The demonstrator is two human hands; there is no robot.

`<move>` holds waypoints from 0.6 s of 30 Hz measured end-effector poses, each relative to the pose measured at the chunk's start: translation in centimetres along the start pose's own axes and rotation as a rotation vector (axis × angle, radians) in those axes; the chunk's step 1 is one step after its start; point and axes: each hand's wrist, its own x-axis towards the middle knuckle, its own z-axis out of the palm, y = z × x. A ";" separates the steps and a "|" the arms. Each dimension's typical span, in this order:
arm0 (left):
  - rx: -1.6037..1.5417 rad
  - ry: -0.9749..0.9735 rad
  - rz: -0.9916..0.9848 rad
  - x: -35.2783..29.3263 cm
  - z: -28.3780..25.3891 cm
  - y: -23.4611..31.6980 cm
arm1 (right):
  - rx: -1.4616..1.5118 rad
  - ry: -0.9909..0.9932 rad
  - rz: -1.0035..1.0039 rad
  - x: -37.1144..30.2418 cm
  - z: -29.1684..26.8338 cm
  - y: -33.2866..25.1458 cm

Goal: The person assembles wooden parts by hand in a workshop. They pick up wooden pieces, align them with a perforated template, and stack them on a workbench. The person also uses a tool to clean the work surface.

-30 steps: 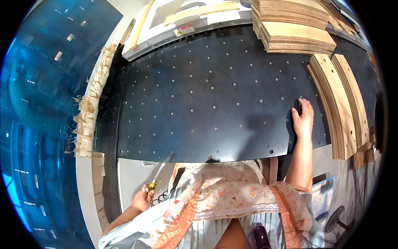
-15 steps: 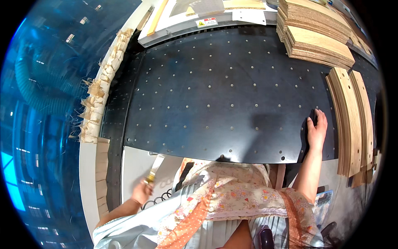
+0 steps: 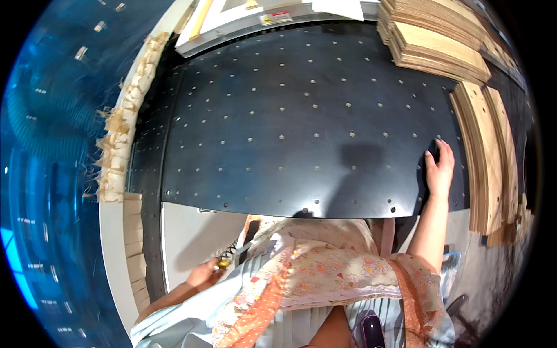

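Observation:
My left hand (image 3: 204, 275) is closed around a small tool with a gold-coloured collar (image 3: 222, 264) and a pale, narrow end. Blur hides its exact kind. It is low at the left, close to my apron (image 3: 331, 264), in front of the black table's near edge. A black coiled hose (image 3: 230, 252) hangs beside the tool; whether they join I cannot tell. My right hand (image 3: 441, 171) lies on the black table (image 3: 267, 156) near its right side, fingers stretched out and thumb apart, holding nothing. Just right of it, long wooden strips (image 3: 478, 145) lie stacked.
More stacked wooden boards (image 3: 435, 49) stand at the far right. A grey-white machine beam (image 3: 232, 29) crosses the back. Along the left runs a white frame with torn, frayed padding (image 3: 119, 122), beside a blue translucent curtain (image 3: 52, 174). Small round studs dot the table.
My left hand has moved right and nearer my apron, and the tool's pale end has swung from pointing away to pointing right. My right hand stays on the table. The view has shifted slightly.

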 end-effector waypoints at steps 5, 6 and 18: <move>0.291 0.179 0.131 3.7 -0.8 7.4 | -0.005 0.019 0.014 0.0 -0.3 -1.5; 0.048 0.202 0.060 3.9 -1.2 5.3 | -0.009 0.015 0.033 -0.1 -0.6 -1.4; -0.546 0.709 -0.105 7.1 -0.6 -3.3 | -0.036 -0.017 -0.048 0.3 0.5 1.2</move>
